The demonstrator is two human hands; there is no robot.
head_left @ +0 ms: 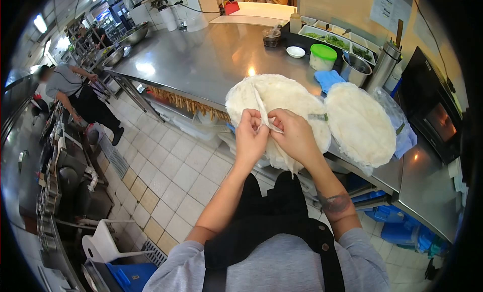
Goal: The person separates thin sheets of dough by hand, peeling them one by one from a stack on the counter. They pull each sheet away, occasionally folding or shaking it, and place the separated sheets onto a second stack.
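A stack of thin, round, off-white sheets (pixel 294 93), like spring roll wrappers, lies at the counter's front edge. Over it my left hand (pixel 252 133) and my right hand (pixel 293 132) meet, fingers closed in a pinch. Between them is a folded, narrow strip of a thin white sheet (pixel 260 101). Its upper end points away from me and its lower part hangs toward my apron. Whether the strip is still joined to the stack is hidden by my fingers. A second stack of round sheets (pixel 359 125), on clear plastic, sits to the right.
A steel counter (pixel 191 55) carries a green-lidded tub (pixel 323 54), a blue cloth (pixel 329 80), a steel pot (pixel 355 70), a white dish (pixel 296 52) and trays of greens (pixel 329 39). A black microwave (pixel 427 105) stands right. Another person (pixel 83 93) works at left.
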